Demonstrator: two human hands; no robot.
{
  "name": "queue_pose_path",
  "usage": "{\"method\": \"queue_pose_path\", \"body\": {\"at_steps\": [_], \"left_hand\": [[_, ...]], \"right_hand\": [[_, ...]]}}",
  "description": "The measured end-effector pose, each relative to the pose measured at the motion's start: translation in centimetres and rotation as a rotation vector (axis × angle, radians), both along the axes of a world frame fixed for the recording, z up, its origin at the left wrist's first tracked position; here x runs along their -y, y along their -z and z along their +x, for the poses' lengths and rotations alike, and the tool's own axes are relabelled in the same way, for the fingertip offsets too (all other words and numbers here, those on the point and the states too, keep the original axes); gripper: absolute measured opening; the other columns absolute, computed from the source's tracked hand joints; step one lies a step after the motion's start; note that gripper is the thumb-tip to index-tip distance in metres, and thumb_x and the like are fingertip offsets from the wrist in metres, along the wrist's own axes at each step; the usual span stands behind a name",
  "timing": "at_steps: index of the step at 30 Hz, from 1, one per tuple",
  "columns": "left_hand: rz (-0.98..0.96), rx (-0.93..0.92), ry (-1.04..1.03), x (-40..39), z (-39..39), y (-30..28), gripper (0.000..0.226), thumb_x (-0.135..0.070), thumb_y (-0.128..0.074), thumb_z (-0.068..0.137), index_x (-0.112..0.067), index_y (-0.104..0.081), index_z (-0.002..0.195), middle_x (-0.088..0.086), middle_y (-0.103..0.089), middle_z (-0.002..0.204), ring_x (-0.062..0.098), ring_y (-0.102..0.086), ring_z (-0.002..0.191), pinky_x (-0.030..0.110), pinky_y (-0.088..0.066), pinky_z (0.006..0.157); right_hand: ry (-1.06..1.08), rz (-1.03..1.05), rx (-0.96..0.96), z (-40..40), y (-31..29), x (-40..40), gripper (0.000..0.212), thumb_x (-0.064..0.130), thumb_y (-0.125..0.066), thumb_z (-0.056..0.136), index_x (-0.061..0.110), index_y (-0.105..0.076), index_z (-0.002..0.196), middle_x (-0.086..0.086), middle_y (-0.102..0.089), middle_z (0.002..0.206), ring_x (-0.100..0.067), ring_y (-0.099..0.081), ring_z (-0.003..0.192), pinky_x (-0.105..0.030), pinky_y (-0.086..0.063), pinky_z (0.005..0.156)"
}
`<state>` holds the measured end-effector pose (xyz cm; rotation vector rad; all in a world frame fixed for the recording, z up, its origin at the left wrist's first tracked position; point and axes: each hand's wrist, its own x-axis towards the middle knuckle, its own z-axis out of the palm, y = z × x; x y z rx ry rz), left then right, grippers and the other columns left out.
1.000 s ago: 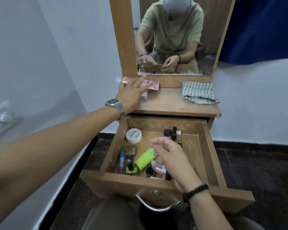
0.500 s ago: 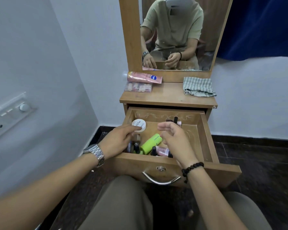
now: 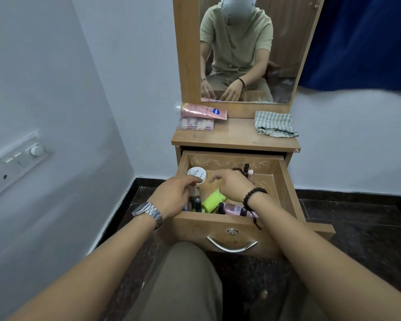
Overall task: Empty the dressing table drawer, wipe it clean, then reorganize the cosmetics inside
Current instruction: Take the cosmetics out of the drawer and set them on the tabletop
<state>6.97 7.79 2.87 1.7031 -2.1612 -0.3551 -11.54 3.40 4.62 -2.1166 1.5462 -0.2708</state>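
The wooden drawer point(image 3: 287, 181) of the dressing table stands pulled out. Inside lie a round white jar point(image 3: 198, 173), a lime green tube point(image 3: 211, 200), a pink bottle point(image 3: 234, 209) and several small dark bottles point(image 3: 196, 200). My left hand point(image 3: 174, 196) reaches into the drawer's left side, its fingertips touching the white jar's near edge. My right hand point(image 3: 233, 185) hovers over the drawer's middle with fingers spread, holding nothing. A pink tube point(image 3: 203, 110) and a clear nail box point(image 3: 195, 124) lie on the tabletop at the left.
A folded checked cloth point(image 3: 274, 123) lies on the tabletop's right. The mirror point(image 3: 248, 49) rises behind. White walls stand close on the left and behind, with a switch panel point(image 3: 14, 163). A blue curtain point(image 3: 366, 42) hangs at the right. My knees sit below the drawer front.
My left hand left the pink tube on the tabletop and came down into the drawer's left side. My right hand stayed over the drawer and shifted slightly back.
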Motion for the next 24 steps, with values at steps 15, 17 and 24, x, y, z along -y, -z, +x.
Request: {"method": "queue_pose_path", "body": {"at_steps": [15,17,24], "left_hand": [[0.038,-0.006,-0.007,0.1,0.0,0.1,0.041,-0.009,-0.043,0.093,-0.026,-0.056,0.128,-0.001,-0.058,0.131,0.019,-0.055,0.114,0.034,-0.048,0.094],[0.038,-0.018,-0.010,0.2,0.0,0.2,0.041,-0.009,-0.043,0.093,-0.026,-0.056,0.127,-0.001,-0.059,0.129,0.019,-0.056,0.113,0.036,-0.049,0.093],[0.029,-0.042,-0.044,0.3,0.1,0.4,0.038,-0.011,-0.042,0.093,-0.023,-0.054,0.127,-0.001,-0.063,0.121,0.020,-0.058,0.106,0.040,-0.051,0.088]], "right_hand": [[-0.257,0.094,-0.517,2.9,1.5,1.9,0.053,0.015,-0.076,0.080,0.023,-0.057,0.129,-0.005,-0.060,0.126,-0.024,-0.058,0.111,-0.025,-0.040,0.074],[-0.265,0.071,-0.507,2.4,1.7,2.2,0.052,0.018,-0.075,0.081,0.022,-0.055,0.129,-0.005,-0.061,0.123,-0.024,-0.058,0.110,-0.026,-0.042,0.075],[-0.052,-0.024,-0.103,-0.2,0.7,3.9,0.048,0.033,-0.061,0.090,0.013,-0.044,0.130,-0.012,-0.062,0.120,-0.030,-0.058,0.107,-0.032,-0.043,0.078]]}}
